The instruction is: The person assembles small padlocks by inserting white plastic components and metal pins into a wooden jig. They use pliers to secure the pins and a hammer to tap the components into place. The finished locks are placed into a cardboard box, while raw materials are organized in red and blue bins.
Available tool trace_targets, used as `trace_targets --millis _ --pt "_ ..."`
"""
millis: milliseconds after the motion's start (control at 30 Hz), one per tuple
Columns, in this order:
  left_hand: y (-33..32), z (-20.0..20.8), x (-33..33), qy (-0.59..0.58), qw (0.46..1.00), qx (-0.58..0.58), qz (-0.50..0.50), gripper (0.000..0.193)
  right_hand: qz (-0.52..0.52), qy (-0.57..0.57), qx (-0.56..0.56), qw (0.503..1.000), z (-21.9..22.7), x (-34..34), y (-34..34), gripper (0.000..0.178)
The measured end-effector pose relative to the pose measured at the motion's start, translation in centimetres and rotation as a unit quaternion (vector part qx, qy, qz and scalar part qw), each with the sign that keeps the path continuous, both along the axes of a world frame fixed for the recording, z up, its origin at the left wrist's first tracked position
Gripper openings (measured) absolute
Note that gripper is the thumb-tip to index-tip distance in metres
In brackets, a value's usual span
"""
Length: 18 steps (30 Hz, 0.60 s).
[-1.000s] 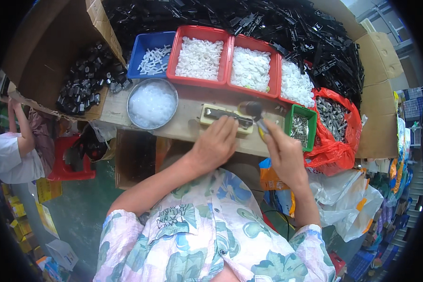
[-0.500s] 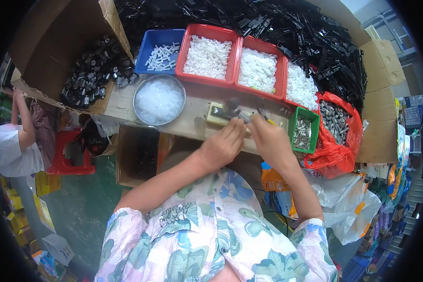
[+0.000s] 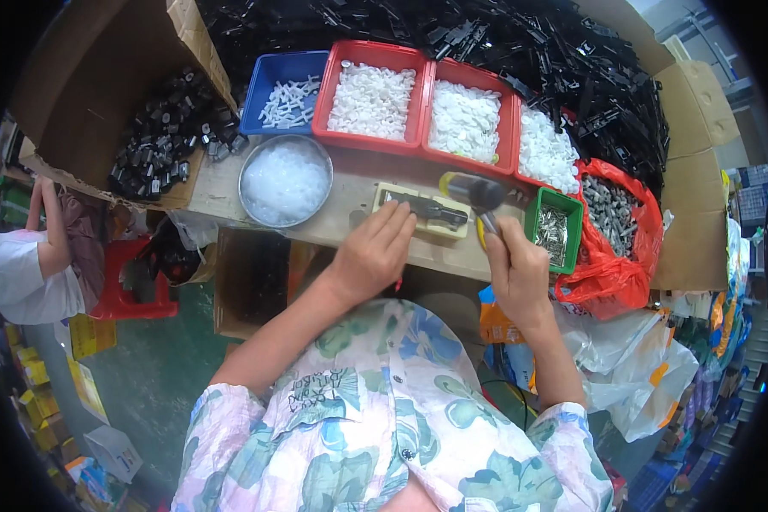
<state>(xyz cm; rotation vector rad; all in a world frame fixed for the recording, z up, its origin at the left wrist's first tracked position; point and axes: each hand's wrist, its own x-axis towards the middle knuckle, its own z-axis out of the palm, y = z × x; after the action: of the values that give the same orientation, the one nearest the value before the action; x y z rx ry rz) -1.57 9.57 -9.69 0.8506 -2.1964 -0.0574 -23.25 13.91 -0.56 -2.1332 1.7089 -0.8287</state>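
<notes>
My right hand (image 3: pixel 520 264) is wrapped round the handle of a small mallet (image 3: pixel 485 194). Its head is dark with a yellowish end, raised over the bench beside a cream fixture block (image 3: pixel 446 230). A slim black plastic part (image 3: pixel 439 210) lies lengthwise in the block. My left hand (image 3: pixel 371 256) rests its outstretched fingers on the left end of that part; the thumb is mostly hidden. Yellow-handled tool parts (image 3: pixel 480 233) show just left of my right hand. A green bin (image 3: pixel 531 224) of small metal pins stands to its right.
Behind are a blue bin (image 3: pixel 252 98) and red bins (image 3: pixel 424 102) of white pieces. A round bowl (image 3: pixel 329 183) holds translucent material. Black parts (image 3: pixel 589 94) heap behind; a carton (image 3: pixel 68 102) holds dark pieces. A red bag (image 3: pixel 648 226) stands right. Another person (image 3: pixel 38 264) sits left.
My hands have moved apart: the left back onto the part's left end, the right rightward with the mallet. The black part in the fixture is now uncovered.
</notes>
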Motion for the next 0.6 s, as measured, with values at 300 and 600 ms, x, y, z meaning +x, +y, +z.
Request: trace_targets --millis 300,600 --pt "-1.1 0.1 -1.5 -0.016 1.000 -0.010 -0.023 0.034 -0.060 -0.041 0.008 0.997 0.6 -2.3 1.5 0.016" --pt "-1.7 0.7 -2.4 0.007 0.999 0.036 -0.038 0.034 -0.140 0.079 0.025 0.987 -0.5 -6.8 0.1 0.018"
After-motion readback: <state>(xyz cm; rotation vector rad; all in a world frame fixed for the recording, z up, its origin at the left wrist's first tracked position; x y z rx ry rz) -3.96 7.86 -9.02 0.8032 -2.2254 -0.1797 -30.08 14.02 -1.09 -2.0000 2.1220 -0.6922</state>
